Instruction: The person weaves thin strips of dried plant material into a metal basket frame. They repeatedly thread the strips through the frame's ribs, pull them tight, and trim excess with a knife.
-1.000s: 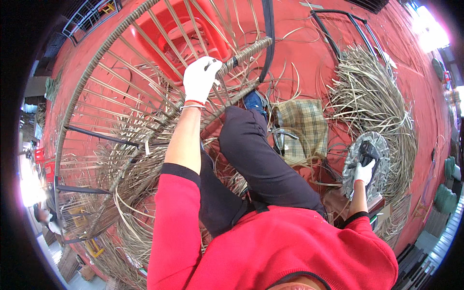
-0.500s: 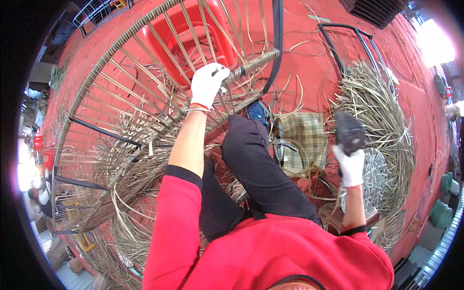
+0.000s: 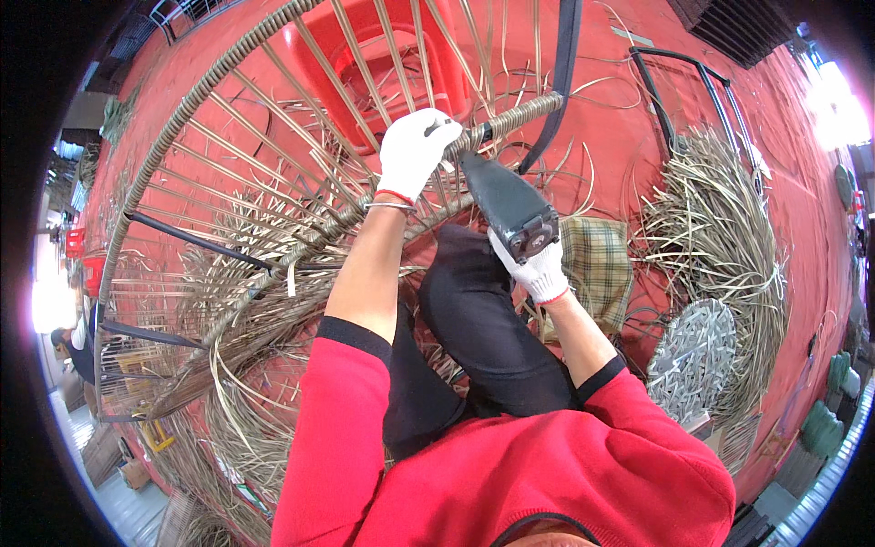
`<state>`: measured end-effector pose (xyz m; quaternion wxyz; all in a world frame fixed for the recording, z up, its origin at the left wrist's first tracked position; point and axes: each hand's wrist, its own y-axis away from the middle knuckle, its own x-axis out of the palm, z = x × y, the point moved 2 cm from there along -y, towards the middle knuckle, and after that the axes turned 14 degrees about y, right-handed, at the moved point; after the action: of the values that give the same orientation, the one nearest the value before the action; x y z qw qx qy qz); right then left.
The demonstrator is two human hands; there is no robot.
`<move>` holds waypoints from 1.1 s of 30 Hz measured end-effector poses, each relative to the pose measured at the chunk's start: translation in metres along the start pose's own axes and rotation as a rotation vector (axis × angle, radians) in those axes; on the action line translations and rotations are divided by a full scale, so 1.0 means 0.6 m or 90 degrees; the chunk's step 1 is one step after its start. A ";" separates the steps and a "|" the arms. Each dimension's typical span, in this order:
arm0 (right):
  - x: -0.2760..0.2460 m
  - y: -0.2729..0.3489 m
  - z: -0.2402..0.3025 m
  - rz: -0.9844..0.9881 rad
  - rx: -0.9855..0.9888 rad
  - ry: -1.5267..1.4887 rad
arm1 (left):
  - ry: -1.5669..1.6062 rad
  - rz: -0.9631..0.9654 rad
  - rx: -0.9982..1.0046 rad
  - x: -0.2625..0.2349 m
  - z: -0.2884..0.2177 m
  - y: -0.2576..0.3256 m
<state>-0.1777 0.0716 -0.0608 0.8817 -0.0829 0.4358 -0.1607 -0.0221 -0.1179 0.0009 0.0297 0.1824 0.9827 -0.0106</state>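
A curved frame with a strip-wrapped bar (image 3: 523, 115) and spaced tan strands leans in front of me on the left. My left hand (image 3: 410, 157), in a white glove, is closed round the wrapped bar near its right end. In my white-gloved right hand (image 3: 538, 270) is a black staple gun (image 3: 506, 199), gripped at its near end. Its narrow tip reaches the bar just right of my left fingers; whether it touches cannot be made out. The left fingertips partly hide the strand ends there.
Behind the frame stands a red plastic stool (image 3: 365, 46). A bundle of tan strips (image 3: 720, 219) lies to the right, beside a grey woven round seat (image 3: 694, 351) and a plaid cloth (image 3: 597, 264). Black metal frame bars (image 3: 697, 68) stand farther back. Loose strips (image 3: 264, 392) cover the floor at left.
My right hand has swung the staple gun from the right side leftward to the wrapped bar. My left hand keeps its hold on the bar. The whole view has shifted slightly.
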 end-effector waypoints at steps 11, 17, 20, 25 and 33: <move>0.002 0.002 0.004 -0.012 0.047 -0.089 | 0.016 -0.024 0.003 0.001 -0.002 0.003; 0.006 0.001 -0.002 -0.033 -0.012 -0.007 | -0.019 -0.021 -0.009 -0.001 -0.006 0.001; 0.009 0.007 -0.013 -0.015 -0.016 0.024 | -0.047 -0.029 -0.007 -0.003 -0.003 0.001; 0.022 0.010 -0.028 0.003 -0.040 0.126 | -0.067 -0.036 0.016 -0.004 0.003 -0.002; 0.013 -0.011 -0.039 0.016 -0.064 -0.128 | -0.049 -0.047 -0.017 -0.001 0.003 0.000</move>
<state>-0.1932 0.0624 -0.0788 0.9177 -0.1376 0.3533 -0.1187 -0.0213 -0.1182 -0.0007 0.0694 0.1449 0.9870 -0.0054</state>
